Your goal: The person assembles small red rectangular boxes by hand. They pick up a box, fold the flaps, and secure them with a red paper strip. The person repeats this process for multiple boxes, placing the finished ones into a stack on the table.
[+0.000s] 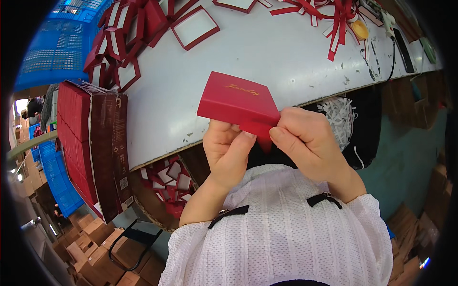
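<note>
A small flat red gift box [236, 101] with gold lettering on top is held tilted above the table's near edge. My left hand [225, 155] grips it from below, thumb against the near side. At its near right corner my right hand [307, 143] is closed in a pinch, thumb and bent forefinger pressed together. A piece of red material [260, 131], a flap or a ribbon, I cannot tell which, hangs under the box between both hands. The tips of several fingers are hidden behind the box.
White table [191, 95]. Red and white open box parts [194, 29] lie heaped at the far left, red ribbons [336, 24] at the far right. A carton of red boxes [93, 148] stands left, beside blue crates [57, 43]. Below are box parts [171, 181] and white paper shreds [338, 119].
</note>
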`<state>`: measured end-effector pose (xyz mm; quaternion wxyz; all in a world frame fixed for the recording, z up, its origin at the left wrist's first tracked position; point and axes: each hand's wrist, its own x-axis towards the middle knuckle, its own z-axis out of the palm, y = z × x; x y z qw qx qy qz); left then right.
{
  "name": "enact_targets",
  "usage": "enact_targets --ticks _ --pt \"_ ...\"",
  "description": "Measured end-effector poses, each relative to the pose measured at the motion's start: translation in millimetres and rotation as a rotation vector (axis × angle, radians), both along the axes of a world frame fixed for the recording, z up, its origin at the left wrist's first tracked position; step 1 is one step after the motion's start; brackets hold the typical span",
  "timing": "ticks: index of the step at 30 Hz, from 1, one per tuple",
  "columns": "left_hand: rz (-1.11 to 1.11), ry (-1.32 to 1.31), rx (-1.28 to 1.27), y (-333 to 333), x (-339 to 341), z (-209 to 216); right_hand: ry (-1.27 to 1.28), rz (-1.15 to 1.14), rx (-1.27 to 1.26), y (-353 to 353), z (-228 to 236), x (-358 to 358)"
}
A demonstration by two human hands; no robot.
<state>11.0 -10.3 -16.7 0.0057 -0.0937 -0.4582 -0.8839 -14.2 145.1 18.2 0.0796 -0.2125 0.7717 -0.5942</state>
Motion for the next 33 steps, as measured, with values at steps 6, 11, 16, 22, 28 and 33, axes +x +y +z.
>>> enact_targets --ticks 6,11,16,22,28,33 --pt "0.052 -0.090 -0.086 2.6 5.8 11.9 0.038 0.013 0.024 0.7 2.3 -0.6" --pt "0.005 0.006 -0.006 0.3 4.2 8.5 0.058 0.023 0.041 1.7 3.1 -0.7" --pt "0.122 -0.021 -0.157 1.8 -3.0 9.3 0.010 0.051 0.079 1.6 5.9 -2.4" --pt "0.181 -0.156 -0.053 2.6 -9.7 9.3 -0.034 0.058 0.135 4.4 5.6 -7.5" --pt "0.157 -0.137 -0.031 0.4 -8.7 10.9 -0.146 0.054 0.139 6.1 4.7 -10.6" --pt "0.188 -0.305 0.286 -9.2 -9.4 9.1 -0.164 -0.059 0.069 20.6 4.5 -12.1"
